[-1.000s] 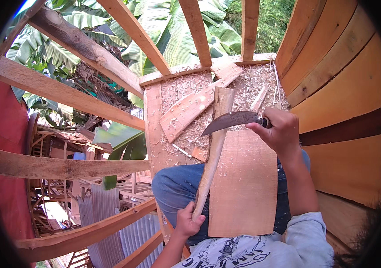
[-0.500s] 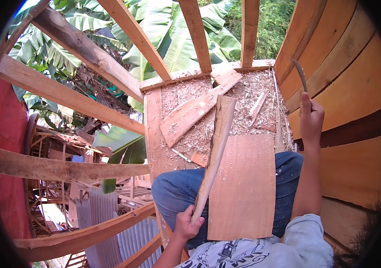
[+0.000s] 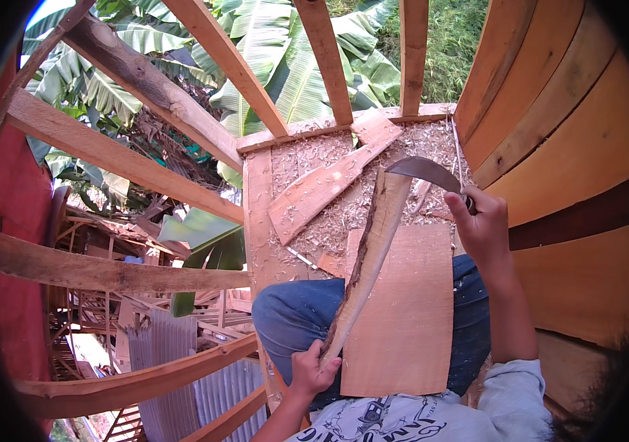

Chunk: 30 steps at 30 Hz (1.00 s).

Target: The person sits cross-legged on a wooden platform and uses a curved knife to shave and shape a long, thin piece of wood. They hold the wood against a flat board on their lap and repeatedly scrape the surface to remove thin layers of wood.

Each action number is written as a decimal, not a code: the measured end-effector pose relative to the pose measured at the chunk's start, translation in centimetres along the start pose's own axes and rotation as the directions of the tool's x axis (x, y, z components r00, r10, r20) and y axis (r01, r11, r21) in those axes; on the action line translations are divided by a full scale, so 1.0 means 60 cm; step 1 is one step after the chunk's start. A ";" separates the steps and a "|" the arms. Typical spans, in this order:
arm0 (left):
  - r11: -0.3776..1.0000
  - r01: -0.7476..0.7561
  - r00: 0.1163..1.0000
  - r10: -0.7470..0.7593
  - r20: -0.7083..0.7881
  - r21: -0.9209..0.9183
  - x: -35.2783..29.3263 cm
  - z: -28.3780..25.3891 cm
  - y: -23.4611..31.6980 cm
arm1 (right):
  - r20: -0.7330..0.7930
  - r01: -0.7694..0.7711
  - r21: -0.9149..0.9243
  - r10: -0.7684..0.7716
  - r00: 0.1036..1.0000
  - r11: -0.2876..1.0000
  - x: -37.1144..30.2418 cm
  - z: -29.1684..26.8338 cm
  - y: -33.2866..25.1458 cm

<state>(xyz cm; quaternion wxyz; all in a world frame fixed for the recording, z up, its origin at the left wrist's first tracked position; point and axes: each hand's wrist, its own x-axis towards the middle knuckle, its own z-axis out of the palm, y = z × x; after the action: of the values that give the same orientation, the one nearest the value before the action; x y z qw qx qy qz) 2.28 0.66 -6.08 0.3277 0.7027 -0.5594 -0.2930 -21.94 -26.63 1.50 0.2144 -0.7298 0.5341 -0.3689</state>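
My left hand (image 3: 314,370) is wrapped round the lower end of a long, rough-edged piece of wood (image 3: 370,254), which slants up and to the right. In my right hand (image 3: 482,225) is a sickle (image 3: 432,172), its curved dark blade pointing left. The blade's tip lies across the top end of the wood; whether it touches I cannot tell. A flat rectangular board (image 3: 406,317) rests on my lap, under the wood, between my knees in blue jeans.
A paddle-shaped wooden board (image 3: 322,193) lies on the shaving-strewn floor (image 3: 432,140) ahead. Wooden slats (image 3: 123,276) fence the left and far sides. A plank wall (image 3: 580,272) stands close by my right arm. Banana leaves (image 3: 270,74) show beyond the slats.
My right hand has swung the sickle down and left, from upright beside the wall to the wood's top end. The top of the wood has tilted slightly right.
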 end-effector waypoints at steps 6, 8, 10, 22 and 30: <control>1.000 -0.003 1.000 0.003 -0.013 0.013 0.002 0.009 -0.001 | 0.323 0.433 -0.154 -0.369 0.871 0.888 -0.094 0.020 -0.046; 0.999 0.030 0.999 -0.030 -0.036 -0.022 0.001 0.010 0.004 | 0.174 0.290 -0.257 -0.251 0.952 0.922 -0.062 0.007 -0.004; 1.000 0.023 0.999 -0.023 -0.045 0.002 0.004 0.012 0.008 | 0.093 0.193 -0.261 -0.174 0.980 0.946 -0.045 0.008 0.005; 1.000 0.018 0.997 -0.016 -0.078 0.016 0.004 0.011 0.008 | 0.131 0.089 -0.259 -0.056 0.990 0.962 -0.064 0.021 -0.011; 0.995 -0.043 0.995 0.051 -0.080 0.094 0.001 0.017 -0.001 | 0.254 0.165 -0.177 -0.117 0.960 0.970 -0.115 0.023 -0.037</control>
<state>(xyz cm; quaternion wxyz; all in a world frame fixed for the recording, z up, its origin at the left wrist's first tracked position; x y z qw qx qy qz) 1.54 0.47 -6.75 0.3245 0.7153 -0.5747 -0.2297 -20.61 -19.54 0.06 0.1780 -0.8231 0.4842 -0.2375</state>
